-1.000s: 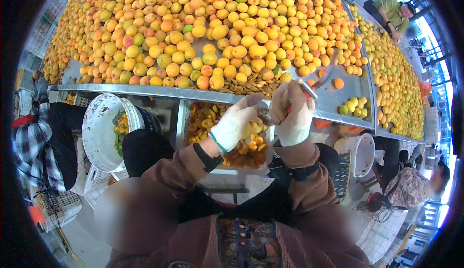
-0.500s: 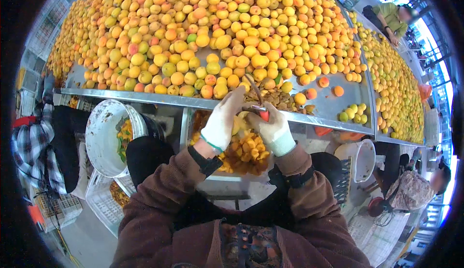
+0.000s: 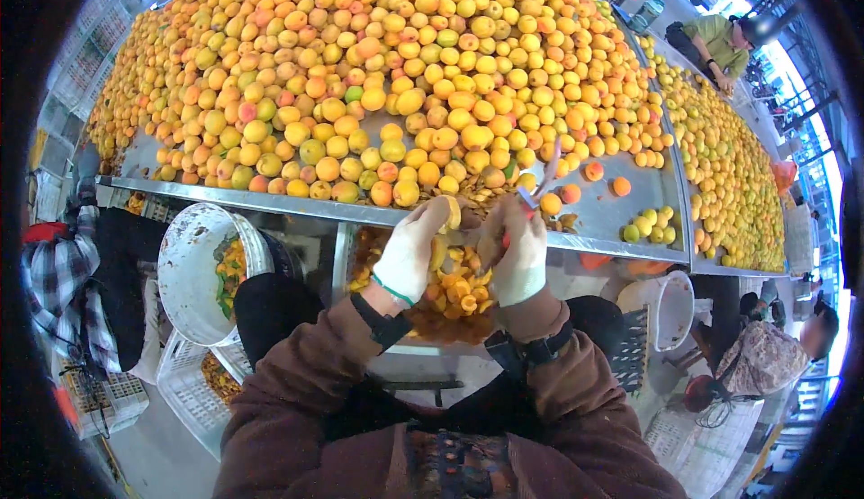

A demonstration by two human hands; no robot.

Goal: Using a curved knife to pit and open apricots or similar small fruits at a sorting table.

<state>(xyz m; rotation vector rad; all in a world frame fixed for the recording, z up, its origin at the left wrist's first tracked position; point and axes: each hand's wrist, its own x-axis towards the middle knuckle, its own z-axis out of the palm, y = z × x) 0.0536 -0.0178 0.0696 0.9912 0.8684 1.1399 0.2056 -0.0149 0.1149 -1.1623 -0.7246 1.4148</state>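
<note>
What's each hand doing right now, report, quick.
Left hand: closed, holding a fruit.
Right hand: closed, holding a knife.

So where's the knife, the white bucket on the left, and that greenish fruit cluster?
Knife (image 3: 549, 173): head view, on its curved blade.
White bucket (image 3: 185, 269): head view, on its inner wall.
Greenish fruit cluster (image 3: 645, 228): head view, on a fruit near its middle.

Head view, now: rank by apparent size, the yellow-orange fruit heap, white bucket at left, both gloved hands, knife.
1. Fruit heap
2. White bucket at left
3. Left gloved hand and right gloved hand: too alike to rank
4. Knife, partly hidden in the grip
</note>
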